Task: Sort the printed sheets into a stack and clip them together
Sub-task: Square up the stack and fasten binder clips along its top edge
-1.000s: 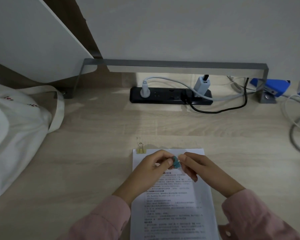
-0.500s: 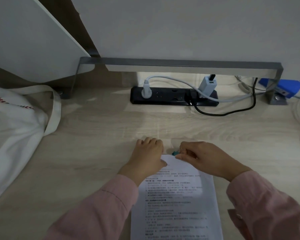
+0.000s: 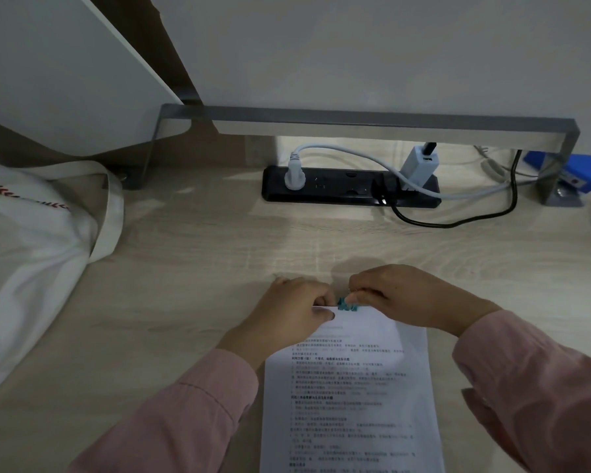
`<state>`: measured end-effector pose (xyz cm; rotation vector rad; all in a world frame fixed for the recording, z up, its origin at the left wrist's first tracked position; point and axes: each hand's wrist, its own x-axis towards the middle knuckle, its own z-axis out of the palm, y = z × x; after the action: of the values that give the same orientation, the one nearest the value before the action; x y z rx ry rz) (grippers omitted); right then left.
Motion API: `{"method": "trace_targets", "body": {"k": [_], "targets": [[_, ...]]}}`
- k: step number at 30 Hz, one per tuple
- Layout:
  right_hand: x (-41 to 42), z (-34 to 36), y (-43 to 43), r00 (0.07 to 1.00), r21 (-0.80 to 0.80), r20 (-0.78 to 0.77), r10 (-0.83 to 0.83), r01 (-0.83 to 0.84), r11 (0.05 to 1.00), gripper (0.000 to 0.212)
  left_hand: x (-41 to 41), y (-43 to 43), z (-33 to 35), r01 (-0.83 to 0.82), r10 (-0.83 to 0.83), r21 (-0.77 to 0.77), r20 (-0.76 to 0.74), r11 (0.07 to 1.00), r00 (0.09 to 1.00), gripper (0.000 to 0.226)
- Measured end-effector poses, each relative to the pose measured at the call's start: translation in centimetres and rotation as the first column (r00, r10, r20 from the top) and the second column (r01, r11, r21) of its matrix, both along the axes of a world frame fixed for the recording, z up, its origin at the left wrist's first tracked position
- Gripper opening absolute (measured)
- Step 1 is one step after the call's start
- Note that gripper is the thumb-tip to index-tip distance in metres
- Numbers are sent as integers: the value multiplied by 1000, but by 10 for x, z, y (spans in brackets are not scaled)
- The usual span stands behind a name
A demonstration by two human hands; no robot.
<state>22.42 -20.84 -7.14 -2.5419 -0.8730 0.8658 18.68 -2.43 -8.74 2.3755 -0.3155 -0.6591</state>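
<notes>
A stack of printed sheets [image 3: 352,397] lies on the wooden desk in front of me, with its top edge under my fingers. A small teal binder clip [image 3: 347,305] sits on the middle of that top edge. My right hand [image 3: 400,297] pinches the clip from behind and the right. My left hand [image 3: 296,308] presses down on the top left corner of the sheets, its thumb on the paper, and covers that corner. The yellow clip seen earlier is hidden under this hand.
A white cloth bag [image 3: 31,254] fills the desk's left side. A black power strip [image 3: 350,191] with plugs and cables lies at the back under a grey metal stand [image 3: 355,119]. A blue stapler [image 3: 567,175] sits at the far right.
Both hands moved from above the page to its top edge. The teal clip went from between my fingertips onto the edge of the sheets. My left hand now covers the yellow clip.
</notes>
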Motion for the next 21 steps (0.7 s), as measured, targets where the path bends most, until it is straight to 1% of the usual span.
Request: {"method": "trace_targets", "body": {"k": [6, 8, 13, 15, 17, 18, 20, 21], "targets": [[16, 11, 7, 967, -54, -254, 35, -51, 997, 24, -2, 2, 2, 16, -14, -31, 72, 999, 997, 9], [19, 14, 9, 955, -77, -293, 40, -65, 995, 22, -2, 2, 2, 18, -14, -39, 81, 999, 997, 10], [23, 19, 14, 932, -159, -357, 67, -131, 979, 24, -3, 3, 0, 29, -25, -43, 102, 999, 994, 10], [23, 19, 14, 929, -190, -366, 55, -132, 973, 26, -3, 4, -2, 28, -24, -36, 97, 999, 995, 9], [20, 17, 10, 931, -193, -365, -7, -68, 979, 28, -4, 4, -3, 25, -24, -6, 81, 1000, 996, 8], [18, 17, 7, 931, -167, -360, -61, 0, 986, 28, -5, 4, -4, 18, -18, 8, 73, 1000, 997, 9], [11, 18, -3, 924, -68, -325, -203, 191, 979, 29, -6, 4, -4, 2, -3, 17, 53, 1000, 999, 15], [5, 18, -11, 908, -17, -300, -293, 302, 953, 30, -7, 2, -4, 11, -13, 30, 66, 999, 998, 20]]}}
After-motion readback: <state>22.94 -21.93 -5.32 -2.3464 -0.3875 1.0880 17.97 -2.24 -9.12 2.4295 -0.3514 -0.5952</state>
